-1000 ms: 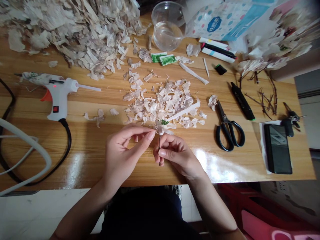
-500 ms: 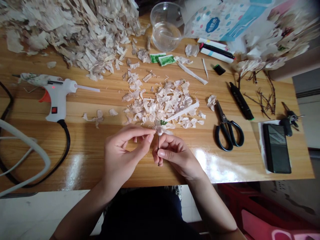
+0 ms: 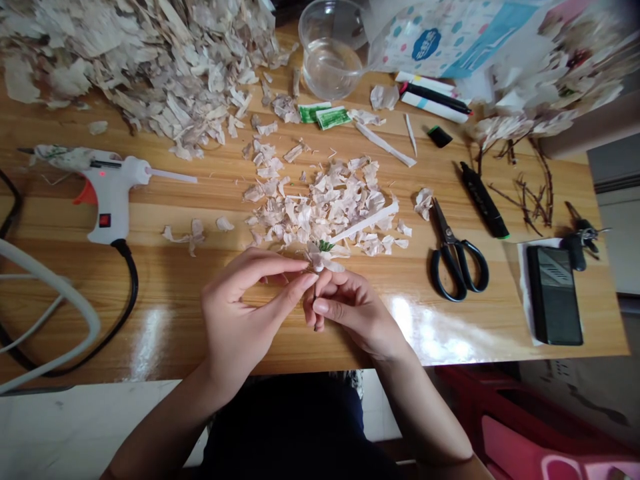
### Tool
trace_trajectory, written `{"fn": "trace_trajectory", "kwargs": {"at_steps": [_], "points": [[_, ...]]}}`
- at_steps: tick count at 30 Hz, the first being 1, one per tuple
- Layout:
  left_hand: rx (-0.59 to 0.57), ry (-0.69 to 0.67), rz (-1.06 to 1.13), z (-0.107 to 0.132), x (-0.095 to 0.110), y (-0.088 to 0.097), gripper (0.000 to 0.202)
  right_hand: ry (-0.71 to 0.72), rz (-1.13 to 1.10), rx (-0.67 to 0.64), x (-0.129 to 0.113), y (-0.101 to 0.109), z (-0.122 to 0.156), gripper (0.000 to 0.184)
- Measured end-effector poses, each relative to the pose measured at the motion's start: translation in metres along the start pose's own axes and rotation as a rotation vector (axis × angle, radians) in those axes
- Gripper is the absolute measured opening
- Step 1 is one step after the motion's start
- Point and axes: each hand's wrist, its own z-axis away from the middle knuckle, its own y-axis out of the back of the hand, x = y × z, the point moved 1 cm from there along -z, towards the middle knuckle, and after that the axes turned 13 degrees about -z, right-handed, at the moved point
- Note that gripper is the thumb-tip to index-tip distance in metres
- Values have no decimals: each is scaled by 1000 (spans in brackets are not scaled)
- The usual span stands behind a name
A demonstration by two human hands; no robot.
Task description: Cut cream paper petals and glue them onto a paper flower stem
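Observation:
A small handmade flower (image 3: pixel 327 257) with pale, papery petals and a green centre stands upright on a thin dark twig stem. My right hand (image 3: pixel 353 310) grips that stem between thumb and fingers, just below the bloom. At the base of the petals, the thumb and forefinger of my left hand (image 3: pixel 245 307) close on the flower from the left side. Right behind the bloom lies a loose heap of pale dry peel pieces (image 3: pixel 345 193), with a white strip (image 3: pixel 367 222) across it.
A glue gun (image 3: pixel 113 193) with a lit red light lies left, its black cord curving forward. Black-handled scissors (image 3: pixel 457 253), a black marker (image 3: pixel 483 200) and a phone (image 3: pixel 557 293) lie right. Behind are a large peel pile (image 3: pixel 165 67), a clear plastic cup (image 3: pixel 333 67) and twigs (image 3: pixel 530 200).
My left thumb and forefinger have parted slightly and now sit around the base of the petals. The right hand keeps its grip on the stem, nearly still.

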Motion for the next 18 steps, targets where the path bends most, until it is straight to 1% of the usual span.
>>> {"fn": "trace_trajectory", "kwargs": {"at_steps": [3,7,15,18], "points": [[25,-48,-54,1,0,0,16,8,28,5,0,0,0,9],[31,-68,-85,1,0,-1,14,9,48,6,0,-1,0,9],[-68,-95,-88,0,1,-1,6,12,16,3,-1,0,0,9],[-92,-69,-50,0,1,-1,4,16,21,9,-2,0,0,12]]}}
